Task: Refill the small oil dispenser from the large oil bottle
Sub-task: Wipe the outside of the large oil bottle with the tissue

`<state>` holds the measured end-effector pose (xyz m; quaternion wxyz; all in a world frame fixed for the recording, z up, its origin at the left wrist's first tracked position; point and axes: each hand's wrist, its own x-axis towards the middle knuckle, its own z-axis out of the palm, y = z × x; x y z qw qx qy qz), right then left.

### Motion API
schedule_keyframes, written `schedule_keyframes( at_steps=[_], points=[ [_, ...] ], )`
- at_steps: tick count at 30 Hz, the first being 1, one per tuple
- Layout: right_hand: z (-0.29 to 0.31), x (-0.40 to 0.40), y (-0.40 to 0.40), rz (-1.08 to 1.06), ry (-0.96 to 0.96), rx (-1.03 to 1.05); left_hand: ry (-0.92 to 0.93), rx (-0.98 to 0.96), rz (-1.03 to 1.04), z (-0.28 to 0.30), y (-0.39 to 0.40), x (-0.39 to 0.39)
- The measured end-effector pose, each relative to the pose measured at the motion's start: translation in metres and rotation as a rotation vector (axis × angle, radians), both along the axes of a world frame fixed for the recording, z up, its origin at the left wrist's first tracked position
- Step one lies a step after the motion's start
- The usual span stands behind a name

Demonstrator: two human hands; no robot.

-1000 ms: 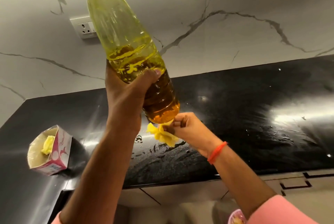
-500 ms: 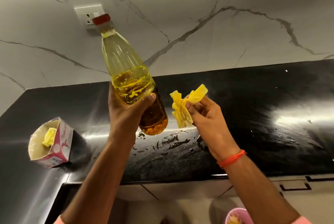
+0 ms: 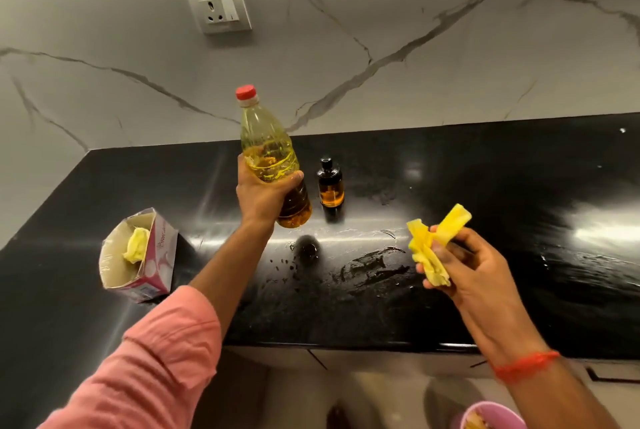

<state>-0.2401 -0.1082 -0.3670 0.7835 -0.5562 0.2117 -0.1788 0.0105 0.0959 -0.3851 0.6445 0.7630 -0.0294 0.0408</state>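
While the left hand (image 3: 266, 194) grips the big oil bottle (image 3: 273, 165) around its lower body, red cap on, bottle upright and slightly tilted above the table (image 3: 519, 186), the small dispenser (image 3: 331, 186) stands upright just right of the bottle, capped, amber oil inside. Right hand (image 3: 460, 265) pinches a crumpled yellow cloth (image 3: 433, 245), held well right of the bottle and nearer the person. Left hand is closest to the dispenser. Probably wiping finished; bottle looks about to be set down left of the dispenser. Oily smears lie on the table below the bottle; slip risk.
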Motion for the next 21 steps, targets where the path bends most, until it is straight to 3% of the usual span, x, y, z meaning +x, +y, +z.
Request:
schedule_keyframes(
  at_steps=[12, 21],
  points=[
    [-0.028, -0.026, -0.006, -0.154, 0.149, 0.077, 0.038, 0.105, 0.000, -0.045, -0.006, 0.067],
    [-0.048, -0.037, 0.001, -0.239, 0.212, 0.110, -0.018, 0.135, 0.052, -0.070, 0.003, 0.076]
  ],
)
